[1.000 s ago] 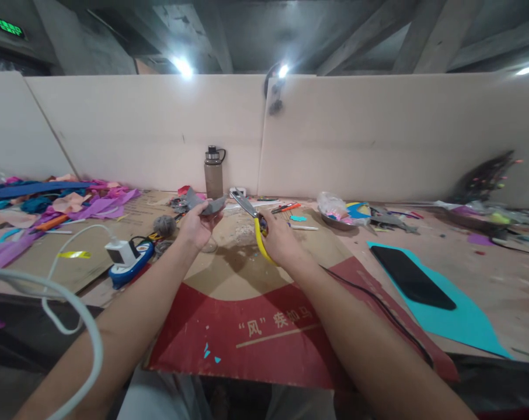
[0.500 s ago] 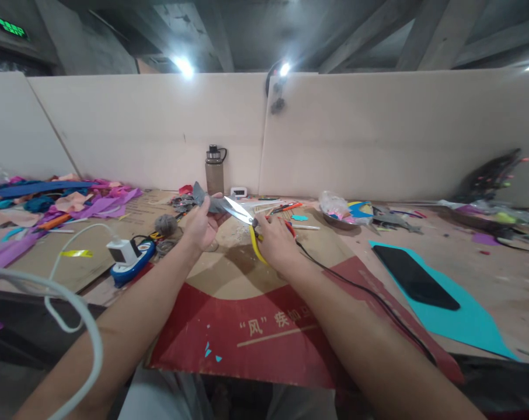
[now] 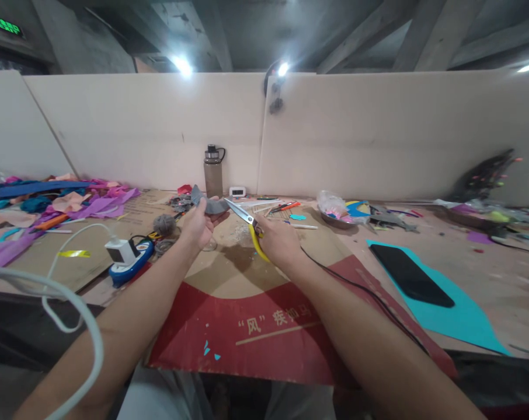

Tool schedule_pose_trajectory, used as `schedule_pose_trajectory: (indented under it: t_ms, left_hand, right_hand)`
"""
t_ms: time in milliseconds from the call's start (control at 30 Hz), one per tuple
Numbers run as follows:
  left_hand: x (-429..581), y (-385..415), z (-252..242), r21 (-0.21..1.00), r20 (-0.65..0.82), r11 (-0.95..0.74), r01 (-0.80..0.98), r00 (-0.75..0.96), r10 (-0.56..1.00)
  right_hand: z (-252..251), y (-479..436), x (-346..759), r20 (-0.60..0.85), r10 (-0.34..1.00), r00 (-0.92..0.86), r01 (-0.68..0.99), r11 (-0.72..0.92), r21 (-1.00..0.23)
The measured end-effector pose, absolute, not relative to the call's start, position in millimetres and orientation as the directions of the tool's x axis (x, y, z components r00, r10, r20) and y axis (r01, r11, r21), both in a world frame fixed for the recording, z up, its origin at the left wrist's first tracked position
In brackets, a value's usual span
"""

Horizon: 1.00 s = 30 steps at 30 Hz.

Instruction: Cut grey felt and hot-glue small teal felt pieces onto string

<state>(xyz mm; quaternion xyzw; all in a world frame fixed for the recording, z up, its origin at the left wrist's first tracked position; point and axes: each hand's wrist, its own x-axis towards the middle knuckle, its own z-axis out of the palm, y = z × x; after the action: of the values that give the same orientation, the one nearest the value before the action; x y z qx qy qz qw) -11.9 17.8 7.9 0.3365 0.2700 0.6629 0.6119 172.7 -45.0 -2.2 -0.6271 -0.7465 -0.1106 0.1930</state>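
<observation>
Yellow-handled scissors (image 3: 249,219) are being gripped in the right hand (image 3: 279,239). A grey piece (image 3: 215,206) is being pinched, ideally taut, in the left hand (image 3: 198,228).

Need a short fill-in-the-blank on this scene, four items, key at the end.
1. The right hand holds yellow-handled ____.
2. The left hand holds a piece coloured ____.
3. On the turquoise sheet lies a black ____.
4. In the picture, the bottle stands to the ____ of the small white device.

Missing words: scissors; gray; phone; left.
</observation>
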Motion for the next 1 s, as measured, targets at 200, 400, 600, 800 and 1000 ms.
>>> schedule_pose_trajectory:
  t_ms: [200,400,600,800,1000]
  left_hand:
    - [-18.6,23.2,5.2,0.796,0.121,-0.140,-0.589,-0.071,0.990]
    - [-18.6,22.9,5.8,0.801,0.139,-0.137,-0.583,-0.042,0.989]
    - [-16.8,19.8,7.0,0.811,0.152,-0.161,-0.563,-0.062,0.986]
    - [-15.4,20.3,6.9,0.817,0.219,-0.205,-0.540,-0.040,0.975]
    - [-14.9,15.0,6.6,0.835,0.250,-0.114,-0.538,0.187,0.950]
  right_hand:
    - [-3.3,-42.4,176.0,0.470,0.873,-0.128,0.960,0.228,-0.162]
    - [-3.6,-44.6,174.3,0.452,0.873,-0.183,0.969,0.237,-0.066]
    - [-4.3,-45.7,173.8,0.412,0.897,-0.161,0.965,0.231,-0.124]
    - [-10.8,-37.9,174.5,0.504,0.847,-0.166,0.862,0.373,-0.342]
    - [-14.4,-35.5,172.1,0.502,0.850,-0.163,0.868,0.365,-0.336]
